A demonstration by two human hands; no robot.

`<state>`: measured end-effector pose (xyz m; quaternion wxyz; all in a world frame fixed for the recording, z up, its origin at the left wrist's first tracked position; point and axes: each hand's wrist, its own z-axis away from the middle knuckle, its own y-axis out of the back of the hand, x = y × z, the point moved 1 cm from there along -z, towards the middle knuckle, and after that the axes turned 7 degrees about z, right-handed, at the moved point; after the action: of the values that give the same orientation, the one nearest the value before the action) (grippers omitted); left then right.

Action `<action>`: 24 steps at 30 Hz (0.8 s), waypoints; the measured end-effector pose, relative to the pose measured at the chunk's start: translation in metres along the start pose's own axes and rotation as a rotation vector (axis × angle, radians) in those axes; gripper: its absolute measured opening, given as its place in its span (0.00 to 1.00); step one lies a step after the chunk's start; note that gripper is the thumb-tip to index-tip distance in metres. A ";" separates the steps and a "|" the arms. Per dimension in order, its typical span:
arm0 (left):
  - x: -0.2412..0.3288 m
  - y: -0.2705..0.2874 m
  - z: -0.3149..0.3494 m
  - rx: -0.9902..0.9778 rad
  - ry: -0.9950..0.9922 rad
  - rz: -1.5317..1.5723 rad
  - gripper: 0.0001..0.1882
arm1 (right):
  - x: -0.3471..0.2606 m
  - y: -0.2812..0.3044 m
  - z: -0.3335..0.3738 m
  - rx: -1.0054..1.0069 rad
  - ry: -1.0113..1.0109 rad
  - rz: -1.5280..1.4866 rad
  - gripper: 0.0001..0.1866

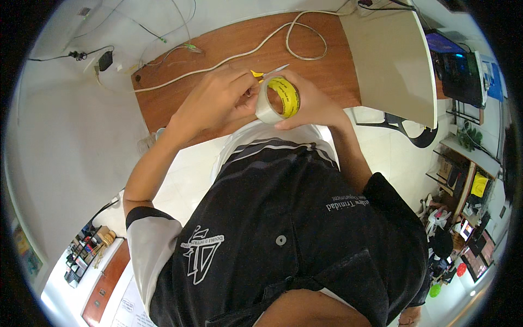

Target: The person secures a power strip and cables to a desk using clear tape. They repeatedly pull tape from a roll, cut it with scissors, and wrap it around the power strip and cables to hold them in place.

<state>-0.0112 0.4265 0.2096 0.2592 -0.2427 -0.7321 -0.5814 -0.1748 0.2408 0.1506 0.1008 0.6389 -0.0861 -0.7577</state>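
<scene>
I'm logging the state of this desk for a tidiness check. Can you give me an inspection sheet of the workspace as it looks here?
Surface: brown wooden desk against a white wall, mostly bare.
Job's things: roll of clear tape with a yellow inner core, held above the desk edge; scissors with yellow handles lie just behind the hands.
Clutter: large beige board resting over the desk's right end.
Hands: right hand grips the roll; left hand has its fingers at the roll's edge.
Cables: white cable looped across the desk; thin wires and a black plug on the wall.
Surroundings: crowded shelves at right, black chair base on the pale floor.
</scene>
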 end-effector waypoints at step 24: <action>-0.015 -0.032 0.020 -0.103 0.185 0.439 0.07 | 0.013 -0.013 -0.005 0.018 0.210 0.266 0.50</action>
<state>-0.0226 0.4386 0.1727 0.4326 -0.3544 -0.6043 -0.5676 -0.1725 0.2497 0.1340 0.2027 0.6985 -0.1655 -0.6660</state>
